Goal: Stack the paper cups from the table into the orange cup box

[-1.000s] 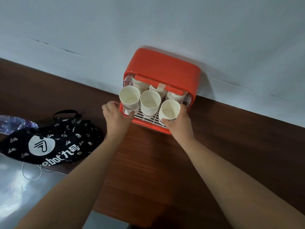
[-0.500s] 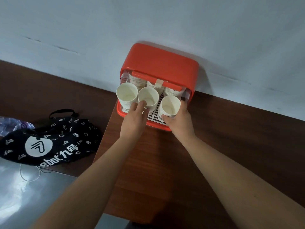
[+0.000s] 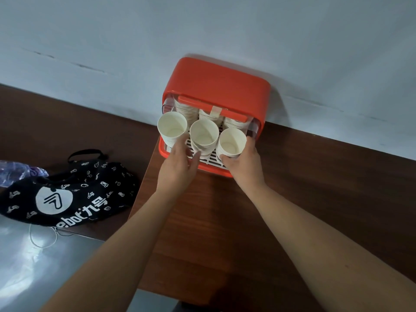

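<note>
Over the last second the left hand (image 3: 177, 170) has left the near left corner of the orange cup box (image 3: 220, 86) and come across to the middle stack (image 3: 204, 135) of paper cups. Its fingers now reach up between that stack and the left stack (image 3: 172, 128), with the thumb against the lower front of the middle one, so it grips the middle stack near its base. The right hand (image 3: 246, 163) has barely shifted: it remains wrapped round the right stack (image 3: 231, 143), thumb on the near side and fingers on the far side. The three stacks and the box sit where they did half a second ago.

The box stands on the brown wooden table (image 3: 225, 221), its back against the pale wall (image 3: 135, 41). It has a rounded orange shell, open at the front, and a white slatted tray (image 3: 213, 158) for a floor. The three front stacks stand upright on that tray in a row, mouths up (white inside, nothing in them), the right one closest to the camera. Behind them, under an orange bar with a pale latch, more nested cups show their ribbed rims.

To the left of the table lie a black bag (image 3: 74, 194) with white printing and a plastic bottle (image 3: 15, 172).
</note>
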The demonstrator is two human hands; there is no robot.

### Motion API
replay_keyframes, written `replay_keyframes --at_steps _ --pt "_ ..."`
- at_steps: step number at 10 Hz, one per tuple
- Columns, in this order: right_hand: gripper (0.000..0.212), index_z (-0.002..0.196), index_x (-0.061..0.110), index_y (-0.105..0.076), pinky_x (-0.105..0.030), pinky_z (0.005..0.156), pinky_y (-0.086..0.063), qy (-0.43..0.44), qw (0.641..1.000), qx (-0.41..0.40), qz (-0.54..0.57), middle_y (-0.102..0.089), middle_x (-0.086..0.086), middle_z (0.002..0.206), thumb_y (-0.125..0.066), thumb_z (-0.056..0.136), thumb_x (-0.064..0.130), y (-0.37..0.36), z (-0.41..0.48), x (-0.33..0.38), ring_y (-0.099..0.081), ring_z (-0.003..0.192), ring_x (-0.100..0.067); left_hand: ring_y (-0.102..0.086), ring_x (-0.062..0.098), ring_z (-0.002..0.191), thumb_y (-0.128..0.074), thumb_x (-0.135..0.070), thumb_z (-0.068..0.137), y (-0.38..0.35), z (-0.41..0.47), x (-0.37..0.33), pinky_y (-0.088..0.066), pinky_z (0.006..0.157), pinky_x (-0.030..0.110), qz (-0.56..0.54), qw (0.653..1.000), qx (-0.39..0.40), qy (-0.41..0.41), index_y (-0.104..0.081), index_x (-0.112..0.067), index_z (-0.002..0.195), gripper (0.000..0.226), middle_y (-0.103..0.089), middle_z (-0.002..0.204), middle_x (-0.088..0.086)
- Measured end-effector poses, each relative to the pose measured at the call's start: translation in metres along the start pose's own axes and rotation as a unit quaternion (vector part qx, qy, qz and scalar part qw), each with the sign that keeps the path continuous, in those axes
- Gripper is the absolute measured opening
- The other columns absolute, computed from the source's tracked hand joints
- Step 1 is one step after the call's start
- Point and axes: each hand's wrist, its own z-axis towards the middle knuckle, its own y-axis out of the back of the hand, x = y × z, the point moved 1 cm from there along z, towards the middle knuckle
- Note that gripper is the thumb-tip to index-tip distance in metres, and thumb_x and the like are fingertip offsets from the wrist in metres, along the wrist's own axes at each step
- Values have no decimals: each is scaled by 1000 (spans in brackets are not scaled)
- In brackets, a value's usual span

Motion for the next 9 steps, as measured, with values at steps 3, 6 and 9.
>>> replay_keyframes --at_steps 3,6,9 --pt "76 138 16 -36 -37 94 -55 -18 1000 -14 4 -59 -5 133 -82 79 34 1 -5 1 -59 121 -23 -49 23 124 -77 -30 83 21 24 52 -47 103 44 -24 987 -26 156 -44 -13 141 69 -53 131 5" --pt "73 137 13 -37 -37 94 -55 -26 999 -30 10 -59 -6 132 -81 82 30 0 -4 2 -59 120 -22 -42 22 131 -78 -33 85 12 38 53 -37 104 35 15 991 -14 129 -46 -15 141 67 -53 138 3" --pt "62 129 11 -49 -24 79 -49 -65 998 -12 2 -60 -5 124 -78 83 38 12 -21 3 -60 114 -20 -53 19 113 -69 -29 91 35 13 46 -45 94 32 -26 976 -56 207 -47 -11 137 54 -49 131 5"
